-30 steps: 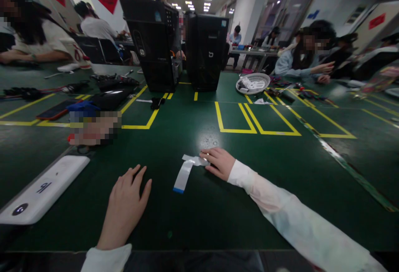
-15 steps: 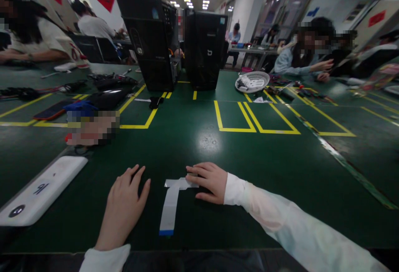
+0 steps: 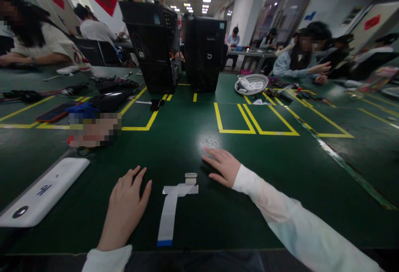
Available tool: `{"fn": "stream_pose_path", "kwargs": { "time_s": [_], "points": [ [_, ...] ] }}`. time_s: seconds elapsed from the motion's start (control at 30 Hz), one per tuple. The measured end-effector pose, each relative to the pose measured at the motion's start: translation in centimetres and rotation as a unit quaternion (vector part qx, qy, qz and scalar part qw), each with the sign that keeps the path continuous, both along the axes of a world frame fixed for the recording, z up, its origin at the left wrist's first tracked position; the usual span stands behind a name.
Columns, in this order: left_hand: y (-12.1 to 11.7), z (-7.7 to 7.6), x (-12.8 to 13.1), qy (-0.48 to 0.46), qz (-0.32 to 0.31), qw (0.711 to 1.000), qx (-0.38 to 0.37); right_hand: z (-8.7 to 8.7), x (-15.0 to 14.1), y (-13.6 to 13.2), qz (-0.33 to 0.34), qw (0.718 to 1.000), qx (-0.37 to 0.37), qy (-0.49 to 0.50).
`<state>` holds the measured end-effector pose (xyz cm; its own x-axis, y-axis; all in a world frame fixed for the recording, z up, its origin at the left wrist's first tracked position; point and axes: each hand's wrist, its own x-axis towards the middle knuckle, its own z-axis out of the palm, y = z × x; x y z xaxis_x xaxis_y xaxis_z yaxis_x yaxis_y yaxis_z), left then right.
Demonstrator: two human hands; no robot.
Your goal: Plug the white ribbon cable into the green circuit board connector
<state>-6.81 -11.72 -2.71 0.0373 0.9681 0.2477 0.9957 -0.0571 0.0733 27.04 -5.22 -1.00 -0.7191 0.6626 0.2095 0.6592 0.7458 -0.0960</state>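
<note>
A white flat ribbon cable (image 3: pixel 168 218) lies on the green table between my hands. Its blue-tipped end points toward me, and a small connector (image 3: pixel 190 176) sits at the far end. Across its upper part runs a short whitish strip. To the left, my left hand (image 3: pixel 129 197) rests palm down on the table, fingers apart, holding nothing. My right hand (image 3: pixel 222 166) hovers or rests right of the connector, apart from it, with fingers spread and nothing in them.
A white device (image 3: pixel 45 193) lies at the left. Two black computer towers (image 3: pixel 204 54) stand at the back, near a white basket (image 3: pixel 252 84) of parts. Cables and a dark pouch-like item (image 3: pixel 114 97) lie back left. Yellow tape (image 3: pixel 237 131) marks the table. Other people sit around.
My right hand has moved off the ribbon cable, away to the right and farther back, uncovering the connector. The cable has shifted slightly toward me in view. My left hand stays put.
</note>
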Motion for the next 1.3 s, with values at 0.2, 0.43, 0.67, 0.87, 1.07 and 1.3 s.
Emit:
{"fn": "stream_pose_path", "kwargs": {
  "time_s": [0.2,0.43,0.67,0.87,1.07,1.3],
  "points": [
    [0.0,-0.1,0.0,0.002,0.002,1.0,-0.008,-0.3,11.0,3.7,-0.524,0.851,-0.029,-0.032],
    [0.0,-0.2,0.0,0.0,0.002,1.0,-0.002,-0.6,21.8,0.1,-0.76,0.645,-0.059,0.055],
    [0.0,-0.2,0.1,-0.005,0.003,1.0,-0.006,-1.7,27.8,-4.0,-0.817,0.57,-0.052,0.067],
    [-0.1,0.0,0.2,-0.005,0.007,1.0,-0.005,-1.3,30.5,-5.4,-0.833,0.543,-0.039,0.097],
    [-0.1,0.1,0.1,-0.012,0.001,1.0,-0.008,-1.4,34.2,-5.5,-0.816,0.568,-0.049,0.096],
    [0.1,-0.3,-0.1,-0.001,-0.004,1.0,-0.004,-1.6,34.9,-5.9,-0.735,0.676,-0.054,0.018]
  ]
}}
